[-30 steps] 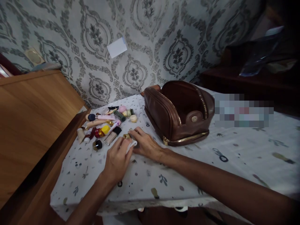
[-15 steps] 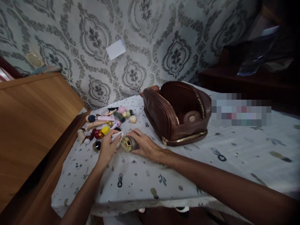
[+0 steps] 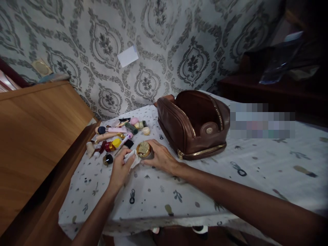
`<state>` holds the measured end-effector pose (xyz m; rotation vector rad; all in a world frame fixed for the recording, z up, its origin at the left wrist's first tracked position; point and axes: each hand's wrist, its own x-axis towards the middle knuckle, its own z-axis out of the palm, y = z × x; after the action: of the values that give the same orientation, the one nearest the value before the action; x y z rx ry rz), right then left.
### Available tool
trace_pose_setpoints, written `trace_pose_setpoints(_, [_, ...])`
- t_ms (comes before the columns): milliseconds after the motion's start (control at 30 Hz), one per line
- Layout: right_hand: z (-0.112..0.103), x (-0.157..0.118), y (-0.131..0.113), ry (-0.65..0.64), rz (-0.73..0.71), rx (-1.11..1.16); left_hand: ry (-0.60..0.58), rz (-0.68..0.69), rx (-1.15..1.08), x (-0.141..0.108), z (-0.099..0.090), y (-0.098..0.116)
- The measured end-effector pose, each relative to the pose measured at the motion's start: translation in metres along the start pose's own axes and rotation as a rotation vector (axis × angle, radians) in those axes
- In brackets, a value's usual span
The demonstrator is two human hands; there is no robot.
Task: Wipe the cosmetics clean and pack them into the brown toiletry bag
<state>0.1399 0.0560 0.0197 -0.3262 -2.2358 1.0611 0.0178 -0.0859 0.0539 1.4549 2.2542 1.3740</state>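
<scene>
My right hand is wrapped around a small jar with a shiny gold lid, its top tilted up toward me. Pinched in my left hand is a crumpled white wipe, which is up against the jar's left side. Just beyond my left hand lie loose cosmetics: a round black-and-gold pot, a yellow-capped item, a makeup brush and a dark green bottle. To the right of the jar stands a brown leather toiletry bag, unzipped and gaping at the top.
A patterned white cloth covers the table. A wooden cabinet borders it on the left, and a papered wall rises behind. At the right back, a clear plastic container sits on dark furniture. One patch on the cloth is blurred out.
The jar has tipped more upright in my right hand, showing more of its lid top, and moved slightly right. My left hand and the wipe have followed it; more of the wipe shows.
</scene>
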Motion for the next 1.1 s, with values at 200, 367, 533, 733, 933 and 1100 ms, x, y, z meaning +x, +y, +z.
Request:
trace_pose_setpoints(200, [-0.001,0.001,0.001,-0.003,0.042,-0.04,-0.007,-0.001,0.011,-0.012,0.005,0.019])
trace_pose_setpoints(367, [-0.002,0.0,-0.001,-0.045,0.106,-0.068,0.009,0.06,0.132,-0.019,0.005,0.024])
trace_pose_setpoints(533, [0.0,-0.003,-0.002,-0.131,0.108,0.174,0.033,0.24,0.245,-0.023,0.006,0.028])
trace_pose_setpoints(733, [0.007,-0.003,0.004,-0.212,0.077,0.517,0.069,0.364,0.294,-0.017,0.004,0.029])
trace_pose_setpoints(933, [0.0,0.003,0.006,-0.257,0.061,0.556,0.067,0.303,0.287,-0.012,-0.002,0.019])
trace_pose_setpoints(1100, [-0.007,0.005,0.008,-0.262,-0.007,0.483,0.07,0.356,0.325,-0.013,-0.002,0.016])
